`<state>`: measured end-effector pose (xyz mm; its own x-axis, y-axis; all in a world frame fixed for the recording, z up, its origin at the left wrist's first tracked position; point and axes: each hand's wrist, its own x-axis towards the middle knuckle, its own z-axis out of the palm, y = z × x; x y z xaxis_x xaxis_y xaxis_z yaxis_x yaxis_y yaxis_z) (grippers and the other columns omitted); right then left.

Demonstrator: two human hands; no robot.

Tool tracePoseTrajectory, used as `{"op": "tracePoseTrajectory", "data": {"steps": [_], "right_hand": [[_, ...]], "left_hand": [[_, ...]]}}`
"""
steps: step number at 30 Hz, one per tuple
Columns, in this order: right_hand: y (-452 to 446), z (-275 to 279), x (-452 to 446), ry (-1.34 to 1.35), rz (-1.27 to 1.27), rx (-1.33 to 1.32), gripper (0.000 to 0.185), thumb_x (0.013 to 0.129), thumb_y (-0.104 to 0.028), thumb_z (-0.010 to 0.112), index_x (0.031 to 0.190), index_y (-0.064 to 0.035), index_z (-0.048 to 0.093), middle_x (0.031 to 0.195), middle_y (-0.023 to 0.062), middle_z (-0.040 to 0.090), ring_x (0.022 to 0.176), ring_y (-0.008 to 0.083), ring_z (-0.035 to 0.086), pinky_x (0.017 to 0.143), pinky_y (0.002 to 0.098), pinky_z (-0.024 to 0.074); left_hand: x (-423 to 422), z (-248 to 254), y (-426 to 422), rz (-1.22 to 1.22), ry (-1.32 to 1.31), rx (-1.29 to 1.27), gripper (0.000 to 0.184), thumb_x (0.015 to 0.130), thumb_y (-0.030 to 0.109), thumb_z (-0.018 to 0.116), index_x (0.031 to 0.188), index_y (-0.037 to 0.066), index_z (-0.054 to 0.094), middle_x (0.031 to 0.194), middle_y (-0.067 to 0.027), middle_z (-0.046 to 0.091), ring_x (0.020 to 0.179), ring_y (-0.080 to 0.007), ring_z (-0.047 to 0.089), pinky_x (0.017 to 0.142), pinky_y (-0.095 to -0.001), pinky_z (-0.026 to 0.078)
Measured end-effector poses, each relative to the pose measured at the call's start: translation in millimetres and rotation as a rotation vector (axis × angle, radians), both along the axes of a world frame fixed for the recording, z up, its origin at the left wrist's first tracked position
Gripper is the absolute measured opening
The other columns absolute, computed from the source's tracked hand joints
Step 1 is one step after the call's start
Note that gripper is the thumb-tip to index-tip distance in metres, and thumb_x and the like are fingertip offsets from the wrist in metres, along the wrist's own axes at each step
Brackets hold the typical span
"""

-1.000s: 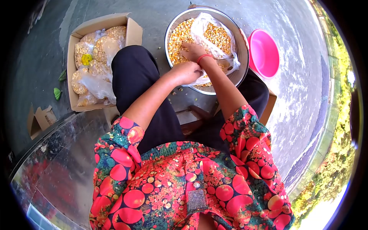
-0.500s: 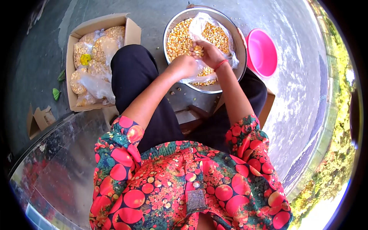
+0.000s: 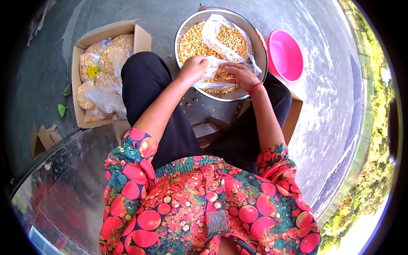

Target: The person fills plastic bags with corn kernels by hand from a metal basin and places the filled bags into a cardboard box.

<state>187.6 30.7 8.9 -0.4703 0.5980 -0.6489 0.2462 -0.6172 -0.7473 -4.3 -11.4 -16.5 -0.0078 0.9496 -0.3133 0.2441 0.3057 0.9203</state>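
- Two bare hands work over a metal basin (image 3: pixel 260 63) of yellow corn kernels (image 3: pixel 190 42); the step in hand looks like managing clear plastic (image 3: pixel 213 67) above the kernels.
- Left hand (image 3: pixel 194 70) is closed, pinching a gathered part of the plastic.
- Right hand (image 3: pixel 243 78), with a red bracelet (image 3: pixel 256 88) at its wrist, has its fingers partly extended beside the plastic; whether it grips anything, I cannot tell.
- More of the plastic lies across the kernels inside the basin.
- Judging by the thin, limp film, any further move calls for a firm pinch and gentle pull.
- Left of the knees, a cardboard box (image 3: pixel 143 40) holds filled bags (image 3: pixel 111 63); a pink bowl (image 3: pixel 284 55) sits right beside the basin.
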Motion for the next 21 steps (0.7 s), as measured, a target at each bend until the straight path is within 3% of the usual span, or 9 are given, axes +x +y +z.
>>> {"op": "tracePoseTrajectory", "data": {"steps": [2, 5, 8, 10, 16, 18, 19, 21], "right_hand": [[0.5, 6.8, -3.3, -0.057, 0.024, 0.032, 0.024, 0.086, -0.017, 0.046, 0.104, -0.0029, 0.054, 0.102, 0.0044, 0.055, 0.093, 0.0141, 0.054, 0.074, 0.0260, 0.0486], [7.5, 9.9, -5.9, -0.191, 0.104, 0.076, 0.022, 0.086, -0.018, 0.046, 0.100, -0.0045, 0.057, 0.096, 0.0028, 0.058, 0.085, 0.0109, 0.055, 0.068, 0.0232, 0.0477], [21.6, 4.0, -10.7, -0.181, -0.006, 0.225, 0.020, 0.087, -0.019, 0.046, 0.092, -0.0058, 0.059, 0.083, -0.0005, 0.060, 0.072, 0.0068, 0.054, 0.058, 0.0204, 0.0434], [25.7, 4.4, -27.4, -0.160, 0.027, 0.247, 0.020, 0.086, -0.019, 0.046, 0.093, -0.0057, 0.059, 0.084, 0.0000, 0.059, 0.073, 0.0071, 0.055, 0.059, 0.0207, 0.0438], [49.1, -52.1, -71.0, -0.293, 0.326, 0.298, 0.023, 0.083, -0.018, 0.049, 0.101, -0.0083, 0.059, 0.092, 0.0029, 0.059, 0.080, 0.0113, 0.056, 0.063, 0.0239, 0.0467], [49.3, -76.8, -81.1, -0.505, 0.434, 0.640, 0.029, 0.076, -0.024, 0.050, 0.100, -0.0098, 0.059, 0.094, 0.0132, 0.061, 0.081, 0.0252, 0.060, 0.073, 0.0337, 0.0472], [46.8, -83.7, -85.4, -0.503, 0.437, 0.638, 0.029, 0.076, -0.024, 0.050, 0.100, -0.0098, 0.059, 0.094, 0.0132, 0.061, 0.081, 0.0252, 0.060, 0.073, 0.0337, 0.0472], [42.1, -92.1, -95.2, -0.692, 0.561, 0.931, 0.034, 0.073, -0.028, 0.051, 0.100, -0.0095, 0.058, 0.097, 0.0179, 0.059, 0.087, 0.0325, 0.058, 0.079, 0.0372, 0.0445]], "left_hand": [[-1.3, -6.0, 0.8, -0.072, -0.010, 0.017, 0.028, 0.084, 0.022, 0.045, 0.081, -0.002, 0.058, 0.062, -0.0089, 0.056, 0.055, -0.0131, 0.052, 0.053, -0.0283, 0.041], [0.2, -7.5, -0.4, -0.150, 0.031, 0.044, 0.027, 0.081, 0.023, 0.049, 0.081, -0.002, 0.059, 0.065, -0.0109, 0.058, 0.058, -0.0166, 0.055, 0.056, -0.0302, 0.042], [3.7, -5.8, -7.3, -0.265, 0.131, 0.087, 0.026, 0.079, 0.024, 0.053, 0.082, 0.000, 0.061, 0.069, -0.0141, 0.060, 0.062, -0.0223, 0.058, 0.060, -0.0327, 0.044], [6.4, 5.0, -10.3, -0.414, 0.297, 0.086, 0.024, 0.077, 0.026, 0.054, 0.085, 0.005, 0.063, 0.079, -0.0178, 0.060, 0.074, -0.0308, 0.059, 0.068, -0.0368, 0.045], [8.5, 15.6, -14.9, -0.540, 0.478, 0.082, 0.025, 0.075, 0.027, 0.054, 0.089, 0.009, 0.063, 0.084, -0.0151, 0.061, 0.081, -0.0298, 0.059, 0.073, -0.0388, 0.045], [7.4, 14.8, -15.0, -0.587, 0.485, 0.094, 0.028, 0.074, 0.029, 0.055, 0.093, 0.010, 0.062, 0.088, -0.0141, 0.061, 0.080, -0.0297, 0.059, 0.073, -0.0393, 0.046], [7.5, 14.7, -15.2, -0.585, 0.485, 0.091, 0.028, 0.074, 0.029, 0.055, 0.093, 0.010, 0.062, 0.088, -0.0141, 0.061, 0.080, -0.0297, 0.059, 0.073, -0.0393, 0.046], [8.1, 15.0, -15.1, -0.673, 0.533, 0.119, 0.030, 0.073, 0.030, 0.056, 0.095, 0.011, 0.061, 0.090, -0.0138, 0.061, 0.082, -0.0289, 0.059, 0.074, -0.0388, 0.046]]}}
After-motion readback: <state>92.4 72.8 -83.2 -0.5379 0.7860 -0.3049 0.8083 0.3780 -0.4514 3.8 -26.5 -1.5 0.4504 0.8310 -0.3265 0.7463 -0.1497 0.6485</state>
